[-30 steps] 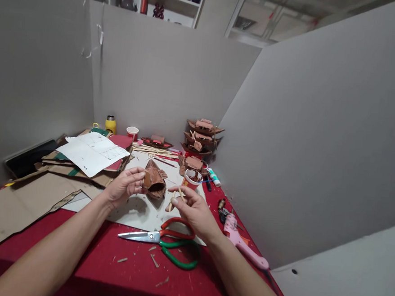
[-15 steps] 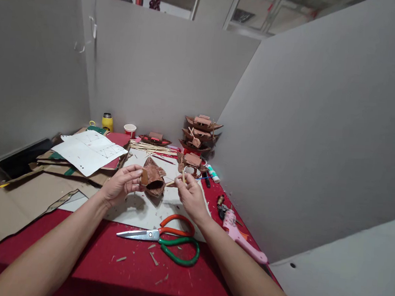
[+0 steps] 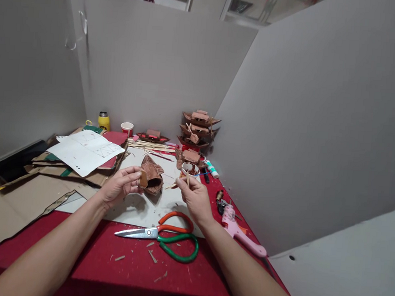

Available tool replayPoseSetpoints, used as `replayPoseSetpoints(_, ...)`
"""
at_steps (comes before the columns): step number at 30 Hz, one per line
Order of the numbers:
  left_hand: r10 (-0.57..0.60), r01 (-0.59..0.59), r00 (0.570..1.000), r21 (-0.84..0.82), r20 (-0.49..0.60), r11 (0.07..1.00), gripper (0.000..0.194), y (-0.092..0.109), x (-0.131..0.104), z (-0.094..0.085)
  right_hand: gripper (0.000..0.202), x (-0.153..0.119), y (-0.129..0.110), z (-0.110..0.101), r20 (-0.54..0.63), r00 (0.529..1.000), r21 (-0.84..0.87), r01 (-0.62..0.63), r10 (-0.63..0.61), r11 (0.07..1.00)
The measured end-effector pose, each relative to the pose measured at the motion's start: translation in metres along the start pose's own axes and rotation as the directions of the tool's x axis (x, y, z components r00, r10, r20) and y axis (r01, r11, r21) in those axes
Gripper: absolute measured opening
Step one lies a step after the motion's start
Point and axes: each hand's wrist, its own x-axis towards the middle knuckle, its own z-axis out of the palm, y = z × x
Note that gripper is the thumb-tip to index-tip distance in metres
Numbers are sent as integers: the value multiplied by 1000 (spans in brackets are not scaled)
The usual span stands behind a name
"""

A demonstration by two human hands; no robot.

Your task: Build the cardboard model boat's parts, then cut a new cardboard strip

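Note:
My left hand [image 3: 120, 188] pinches a small flat brown piece [image 3: 143, 179] between thumb and fingertips. Just beyond that piece, a brown model boat [image 3: 152, 168] with an arched cover lies on the white board [image 3: 166, 209]; whether the hand touches the boat I cannot tell. Thin light wooden sticks [image 3: 171, 186] are gripped in my right hand [image 3: 196, 200], one pointing left toward the boat. Behind the right fingers stands a cup [image 3: 190, 167] with brown stains inside. Scissors [image 3: 149, 233] with one orange and one green handle lie in front of both hands.
Stacked model boats [image 3: 198, 130] stand at the back right. A pink glue gun [image 3: 242, 237] lies by the right edge. Cardboard sheets [image 3: 38, 195] and a drawn paper [image 3: 85, 151] cover the left. A yellow bottle [image 3: 103, 121] and a red-white cup [image 3: 127, 128] stand behind.
My right hand has drawn slightly right, so the stick tip is farther from the boat, and the stained cup shows more. The left hand keeps its pinch. The camera view has shifted slightly.

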Motion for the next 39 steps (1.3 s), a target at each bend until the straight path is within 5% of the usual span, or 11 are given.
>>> replayPoseSetpoints(19,-98,84,988,120,118,989,33,-6,3,-3,30,-5,-12,2,92,995,-74,55,-48,996)
replayPoseSetpoints(39,-310,80,909,614,279,785,35,-5,6,-11,31,-7,-13,2,131,990,-98,73,-60,992)
